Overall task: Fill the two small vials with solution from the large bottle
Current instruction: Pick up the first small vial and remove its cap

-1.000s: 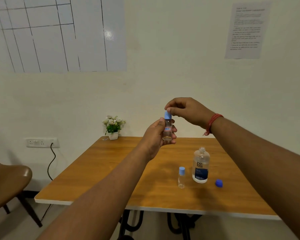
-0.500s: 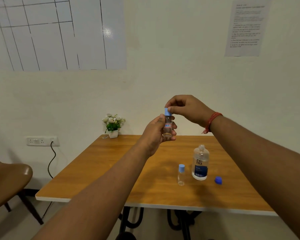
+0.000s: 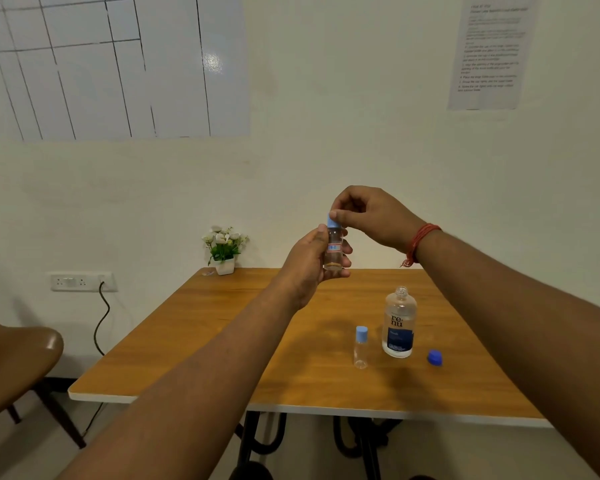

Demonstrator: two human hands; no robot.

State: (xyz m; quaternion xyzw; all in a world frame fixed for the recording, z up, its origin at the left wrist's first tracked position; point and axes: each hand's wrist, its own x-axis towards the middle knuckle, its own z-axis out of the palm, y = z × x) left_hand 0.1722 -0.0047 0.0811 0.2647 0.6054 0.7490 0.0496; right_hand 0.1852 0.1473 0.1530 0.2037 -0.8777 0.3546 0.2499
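Observation:
My left hand (image 3: 309, 261) grips a small clear vial (image 3: 333, 251) with a red-and-blue label, held upright above the far side of the table. My right hand (image 3: 371, 216) pinches the vial's light blue cap (image 3: 330, 222) from above. A second small vial (image 3: 361, 347) with a light blue cap stands on the wooden table (image 3: 222, 341). Right beside it stands the large clear bottle (image 3: 398, 323) with a dark blue label, its neck uncapped. Its dark blue cap (image 3: 434, 357) lies on the table to the bottle's right.
A small white pot of flowers (image 3: 224, 249) stands at the table's far left corner. A brown chair (image 3: 18, 362) is at the left, with a wall socket and black cable (image 3: 101, 317) behind it. A whiteboard and a paper sheet hang on the wall.
Both hands stay on the held vial and its cap, with the right-hand fingers shifting slightly on the cap. Nothing on the table has moved.

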